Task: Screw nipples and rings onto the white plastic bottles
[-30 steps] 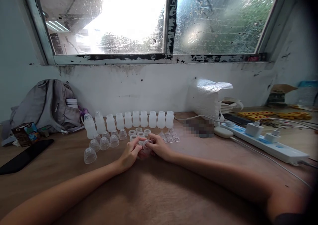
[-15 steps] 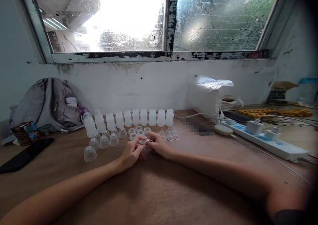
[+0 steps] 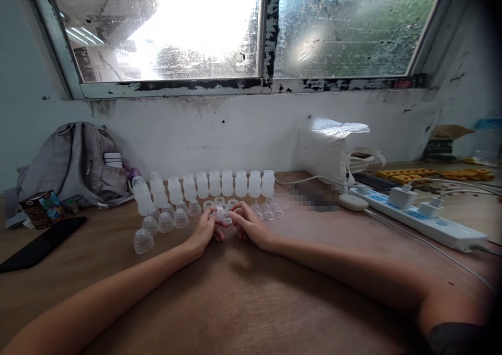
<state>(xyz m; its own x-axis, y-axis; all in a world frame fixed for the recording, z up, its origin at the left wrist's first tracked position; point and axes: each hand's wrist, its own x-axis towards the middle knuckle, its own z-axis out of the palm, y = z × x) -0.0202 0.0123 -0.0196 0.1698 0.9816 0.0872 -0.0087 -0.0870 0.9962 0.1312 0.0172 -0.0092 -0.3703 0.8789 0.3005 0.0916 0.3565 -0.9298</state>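
Head view: left hand (image 3: pixel 204 233), holding ring (image 3: pixel 220 213), partly hides loose rings (image 3: pixel 220 200).

White wall (image 3: pixel 204 130), scuffed and stained, with a wide two-pane window (image 3: pixel 168 41) above a brown table (image 3: pixel 243 302). The window frame (image 3: pixel 188 86) has flaking paint showing black patches. The left pane glows with glaring white daylight; the right pane, streaked and spotted, shows blurred green. The wall at far left looks pale blue-green.
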